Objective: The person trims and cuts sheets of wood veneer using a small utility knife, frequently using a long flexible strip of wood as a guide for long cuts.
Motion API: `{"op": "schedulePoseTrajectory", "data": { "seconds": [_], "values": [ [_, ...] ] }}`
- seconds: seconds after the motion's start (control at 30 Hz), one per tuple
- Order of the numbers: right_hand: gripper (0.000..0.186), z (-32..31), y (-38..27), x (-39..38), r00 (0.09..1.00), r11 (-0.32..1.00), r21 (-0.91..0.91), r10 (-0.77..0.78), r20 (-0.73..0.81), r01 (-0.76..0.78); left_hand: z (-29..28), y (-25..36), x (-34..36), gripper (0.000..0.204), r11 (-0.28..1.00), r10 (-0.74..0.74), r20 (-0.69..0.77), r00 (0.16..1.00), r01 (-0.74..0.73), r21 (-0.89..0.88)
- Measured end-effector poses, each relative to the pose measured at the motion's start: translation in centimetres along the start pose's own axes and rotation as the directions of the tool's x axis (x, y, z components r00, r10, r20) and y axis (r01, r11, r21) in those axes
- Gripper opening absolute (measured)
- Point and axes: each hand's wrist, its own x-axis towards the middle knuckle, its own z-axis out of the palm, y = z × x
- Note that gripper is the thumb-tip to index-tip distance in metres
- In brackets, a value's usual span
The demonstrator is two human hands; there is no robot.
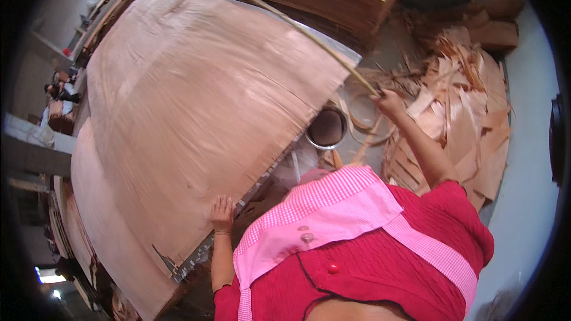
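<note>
A broad, thin sheet of tan wood veneer lies spread over the work surface. Its grain is wavy, and there is a split close to its lower edge. My left hand rests flat on the sheet's near edge, with the fingers stretched out. To the right, beyond that edge, my right hand is closed around the end of a long, thin stick. The stick slants up and left across the sheet's far side. Whether it touches the veneer I cannot tell.
Beside the sheet's near edge stands a round metal container. A thick stack of veneer sits at the far side. Torn veneer scraps are heaped on the right, along a pale wall. More sheets lie at the left.
</note>
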Motion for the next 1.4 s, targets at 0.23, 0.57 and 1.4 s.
{"op": "schedulePoseTrajectory", "data": {
  "seconds": [0.23,0.57,1.4],
  "values": [
    [0.013,8.6,-3.4,2.9,0.966,0.913,0.407,-0.112,0.233,0.008,0.6,4.1,5.1,0.022,0.998,0.046,-0.179,0.983,-0.037,0.054],
    [0.014,22.2,-7.9,4.0,0.864,0.746,0.628,-0.146,0.482,-0.224,1.0,6.6,8.0,0.024,0.995,-0.086,-0.334,0.939,0.062,-0.082],
    [0.040,22.5,-15.0,-10.9,0.980,0.865,0.488,-0.180,0.087,0.115,-3.8,-11.9,-17.0,0.050,0.692,-0.714,0.019,0.700,0.701,0.172]
  ]
}}
